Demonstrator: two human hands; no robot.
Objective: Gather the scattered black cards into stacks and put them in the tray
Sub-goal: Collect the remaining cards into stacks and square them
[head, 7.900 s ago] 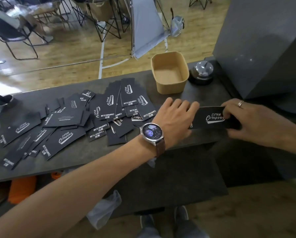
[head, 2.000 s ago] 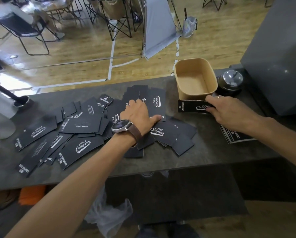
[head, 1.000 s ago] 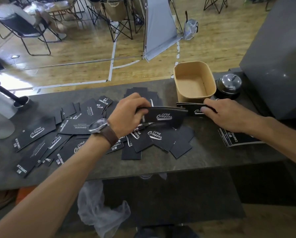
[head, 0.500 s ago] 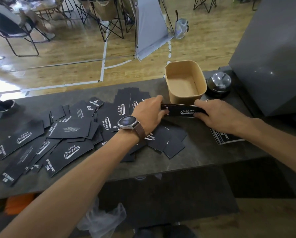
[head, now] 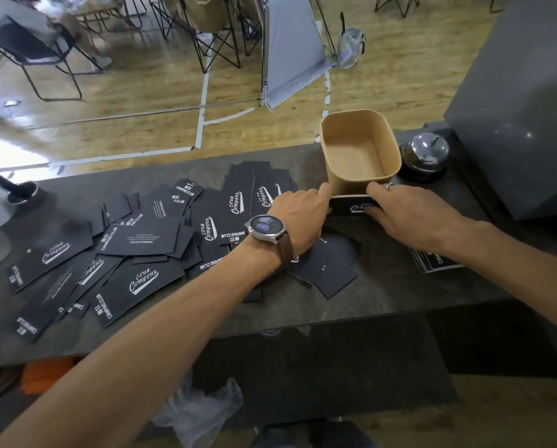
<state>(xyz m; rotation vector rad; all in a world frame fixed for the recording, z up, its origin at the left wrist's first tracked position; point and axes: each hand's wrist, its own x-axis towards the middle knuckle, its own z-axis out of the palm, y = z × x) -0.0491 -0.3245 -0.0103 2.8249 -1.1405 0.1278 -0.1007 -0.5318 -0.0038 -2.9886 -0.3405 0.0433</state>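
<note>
Black printed cards in a small stack (head: 351, 206) sit on the dark stone counter (head: 383, 286), just before the tan paper tray (head: 361, 182). Your left hand (head: 299, 215) and right hand (head: 406, 211) clamp its two ends. Loose black cards (head: 141, 253) sprawl leftward; a silver bell (head: 424, 156) stands beside the tray.

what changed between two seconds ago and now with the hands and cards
The left hand left the scattered cards, picked one up and carried it right to the stack that the right hand holds. Now both hands grip the stack. The tray stayed empty.
</note>
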